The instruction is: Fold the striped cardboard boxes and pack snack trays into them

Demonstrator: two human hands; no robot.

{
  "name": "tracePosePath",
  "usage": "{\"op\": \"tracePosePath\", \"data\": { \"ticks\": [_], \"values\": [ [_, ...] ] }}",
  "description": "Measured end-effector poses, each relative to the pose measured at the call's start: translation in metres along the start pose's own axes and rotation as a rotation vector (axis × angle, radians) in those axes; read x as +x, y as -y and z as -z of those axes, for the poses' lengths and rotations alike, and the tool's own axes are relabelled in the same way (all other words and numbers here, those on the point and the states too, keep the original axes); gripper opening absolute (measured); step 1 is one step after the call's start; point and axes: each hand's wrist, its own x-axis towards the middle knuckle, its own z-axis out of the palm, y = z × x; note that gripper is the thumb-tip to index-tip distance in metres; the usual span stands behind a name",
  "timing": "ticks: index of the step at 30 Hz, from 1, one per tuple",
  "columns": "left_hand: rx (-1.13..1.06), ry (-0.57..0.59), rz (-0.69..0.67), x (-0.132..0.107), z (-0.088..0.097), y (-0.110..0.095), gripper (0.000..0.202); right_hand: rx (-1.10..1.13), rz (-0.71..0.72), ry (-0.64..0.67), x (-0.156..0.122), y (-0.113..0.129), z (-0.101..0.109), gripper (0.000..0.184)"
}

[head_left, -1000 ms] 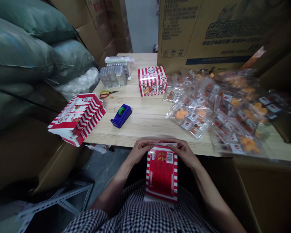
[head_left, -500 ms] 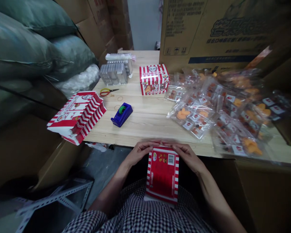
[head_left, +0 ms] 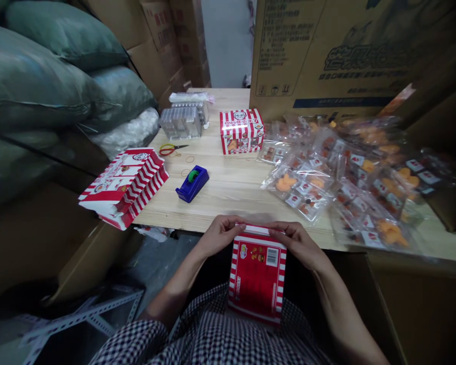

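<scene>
Between my hands is a red and white striped cardboard box [head_left: 256, 281], its printed red panel with a barcode facing up. It leans against my checked shirt, in front of the table edge. My left hand [head_left: 224, 234] pinches the far left corner of the box, thumb on top. At the far right corner, my right hand [head_left: 291, 238] grips the same edge with thumb and fingers. A white flap strip shows between the two thumbs. The fingertips beneath the box are hidden.
On the wooden table [head_left: 228, 192] stand a finished striped box [head_left: 242, 132], a blue tape dispenser [head_left: 193, 183], scissors [head_left: 173, 148] and clear plastic trays [head_left: 180, 121]. Flat striped boxes [head_left: 125, 185] are stacked left. Bagged toy food pieces [head_left: 300, 182] pile up right, before a large carton [head_left: 327, 56].
Both hands still hold the box's far edge. The white flap strip between the thumbs now shows more clearly, and the fingers have shifted along that edge. The view has tilted slightly.
</scene>
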Motion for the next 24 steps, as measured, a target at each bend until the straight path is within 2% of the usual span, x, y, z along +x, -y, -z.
{"op": "tracePosePath", "data": {
  "ticks": [8,13,18,24],
  "values": [
    [0.103,0.031,-0.038,-0.007,0.002,0.009,0.027,-0.053,0.039,-0.062,-0.003,-0.016,0.001,0.028],
    [0.072,0.091,-0.02,-0.026,-0.006,0.011,0.035,-0.061,0.044,-0.115,-0.015,-0.028,-0.002,0.031],
    [0.091,0.027,-0.099,-0.039,-0.014,0.012,0.035,-0.196,0.117,-0.062,-0.032,-0.03,-0.001,0.031],
    [0.16,0.071,-0.128,-0.04,-0.012,0.001,0.038,-0.267,0.125,0.001,-0.037,-0.029,0.003,0.032]
  ]
}}
